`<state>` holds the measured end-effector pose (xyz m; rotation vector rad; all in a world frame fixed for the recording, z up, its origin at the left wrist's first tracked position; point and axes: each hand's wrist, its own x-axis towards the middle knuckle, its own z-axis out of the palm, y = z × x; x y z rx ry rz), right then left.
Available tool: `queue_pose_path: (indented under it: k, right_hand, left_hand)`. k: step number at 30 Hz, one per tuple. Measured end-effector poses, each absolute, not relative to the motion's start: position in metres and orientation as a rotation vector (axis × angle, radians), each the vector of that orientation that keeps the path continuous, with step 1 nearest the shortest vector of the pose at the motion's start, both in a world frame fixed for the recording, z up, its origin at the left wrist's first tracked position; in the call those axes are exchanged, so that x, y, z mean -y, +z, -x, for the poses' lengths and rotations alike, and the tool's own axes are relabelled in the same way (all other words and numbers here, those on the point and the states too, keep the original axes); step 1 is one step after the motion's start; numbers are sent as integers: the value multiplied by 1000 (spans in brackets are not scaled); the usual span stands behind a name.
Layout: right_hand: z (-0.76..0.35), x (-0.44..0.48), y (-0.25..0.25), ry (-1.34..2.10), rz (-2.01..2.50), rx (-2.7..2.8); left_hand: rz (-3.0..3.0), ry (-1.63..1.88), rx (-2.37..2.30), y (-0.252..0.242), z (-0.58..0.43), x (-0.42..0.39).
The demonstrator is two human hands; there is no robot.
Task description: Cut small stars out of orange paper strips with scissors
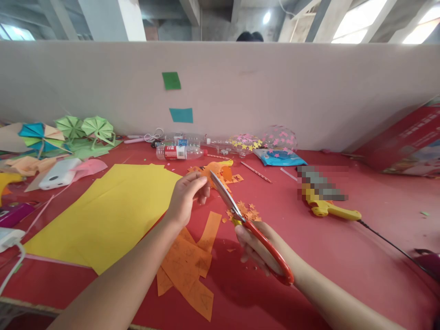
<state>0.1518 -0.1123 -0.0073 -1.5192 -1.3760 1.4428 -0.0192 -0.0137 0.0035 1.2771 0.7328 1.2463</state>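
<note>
My right hand (pixel 258 245) is closed on a pair of scissors (pixel 266 247) with red handles. Their blades point up and left, nearly together, with the tips close to my left fingers. My left hand (pixel 188 195) is closed in a pinch, and whatever is between its fingertips is too small to make out. Behind the tips lies crumpled orange paper (pixel 226 173). Small orange paper stars (pixel 250 211) are heaped on the red table just beyond the scissors. Orange paper strips (pixel 187 259) with pencilled star outlines lie below my left hand.
Yellow paper sheets (pixel 106 206) cover the left side. A yellow glue gun (pixel 333 211) with a black cord lies right, beside a blurred dark object (pixel 321 183). Plastic bottles (pixel 180 152), a blue wipes packet (pixel 282 158) and folded paper umbrellas (pixel 98 128) line the back, before a white partition (pixel 220 87).
</note>
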Motion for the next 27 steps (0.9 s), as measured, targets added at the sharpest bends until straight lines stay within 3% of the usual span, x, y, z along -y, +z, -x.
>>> queue_pose_path:
  k: [27]
  right_hand:
    - [-154,115,-1,1458,1532,1486]
  left_hand:
    - [-1419,1371,-770,4,23,12]
